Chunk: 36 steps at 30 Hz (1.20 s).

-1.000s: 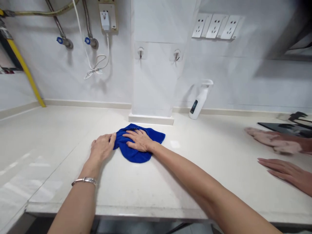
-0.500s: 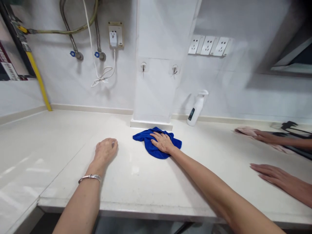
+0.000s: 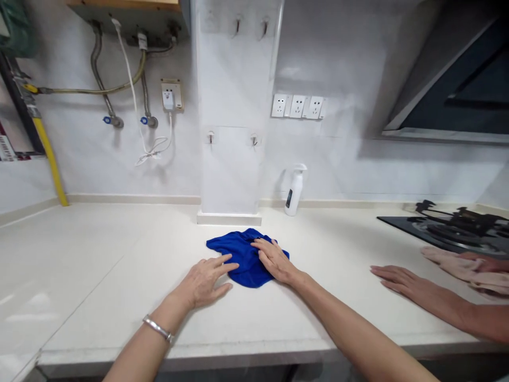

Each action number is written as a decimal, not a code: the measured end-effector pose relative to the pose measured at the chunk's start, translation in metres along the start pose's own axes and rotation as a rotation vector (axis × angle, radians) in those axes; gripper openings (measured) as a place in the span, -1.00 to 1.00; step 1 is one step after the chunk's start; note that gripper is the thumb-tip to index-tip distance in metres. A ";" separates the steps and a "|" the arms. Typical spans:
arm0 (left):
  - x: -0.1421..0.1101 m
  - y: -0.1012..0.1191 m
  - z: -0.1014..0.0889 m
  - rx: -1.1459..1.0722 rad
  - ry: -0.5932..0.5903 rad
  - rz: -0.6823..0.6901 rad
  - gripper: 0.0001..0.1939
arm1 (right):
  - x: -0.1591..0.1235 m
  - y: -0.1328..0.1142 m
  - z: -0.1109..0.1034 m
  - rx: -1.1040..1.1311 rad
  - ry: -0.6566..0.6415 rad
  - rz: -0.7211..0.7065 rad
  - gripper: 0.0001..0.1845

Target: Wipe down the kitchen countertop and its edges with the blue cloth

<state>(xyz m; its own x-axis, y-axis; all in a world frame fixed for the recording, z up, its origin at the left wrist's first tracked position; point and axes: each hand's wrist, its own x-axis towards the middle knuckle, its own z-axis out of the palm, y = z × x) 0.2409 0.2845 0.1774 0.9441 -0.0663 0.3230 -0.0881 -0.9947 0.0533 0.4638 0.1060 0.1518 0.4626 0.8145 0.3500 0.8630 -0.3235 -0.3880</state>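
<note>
A blue cloth (image 3: 244,260) lies crumpled on the white countertop (image 3: 159,329), in front of the wall pillar. My right hand (image 3: 274,260) rests on the cloth's right part, its fingers curled into the fabric. From the left, my left hand (image 3: 209,281) reaches to the cloth's edge with fingers spread and nothing in them; two fingertips overlap the blue fabric, though whether they press on it I cannot tell. A silver bangle (image 3: 158,328) circles my left wrist.
A white pump bottle (image 3: 294,192) stands against the wall. To the right are a gas hob (image 3: 421,228), a co-worker's flat hand (image 3: 413,286) and, under their other hand, a pink cloth (image 3: 453,265). A yellow pipe (image 3: 50,159) runs down at left; the counter's front edge (image 3: 199,361) is near.
My left hand has moved right to the blue cloth and its fingers have spread. My right hand stays on the cloth, fingers more curled. The co-worker's pink cloth has come nearer. The view has tilted up.
</note>
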 end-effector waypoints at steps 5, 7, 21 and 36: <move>0.017 0.006 0.008 0.140 0.072 0.092 -0.58 | -0.001 0.015 -0.009 -0.038 0.087 -0.024 -0.42; 0.021 0.007 0.008 0.212 0.136 0.141 -0.58 | 0.003 0.015 -0.010 -0.067 0.061 -0.071 -0.48; 0.023 0.010 0.002 0.520 0.292 0.434 -0.77 | 0.014 -0.004 -0.037 -0.254 0.205 0.190 -0.58; 0.011 0.023 -0.020 0.206 0.314 0.240 -0.89 | 0.005 -0.026 -0.048 -0.212 0.289 0.000 -0.66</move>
<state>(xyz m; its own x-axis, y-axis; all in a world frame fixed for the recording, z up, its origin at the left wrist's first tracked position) 0.2426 0.2621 0.2010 0.7597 -0.3015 0.5762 -0.1974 -0.9511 -0.2374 0.4534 0.0948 0.2045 0.4743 0.6544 0.5889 0.8721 -0.4405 -0.2130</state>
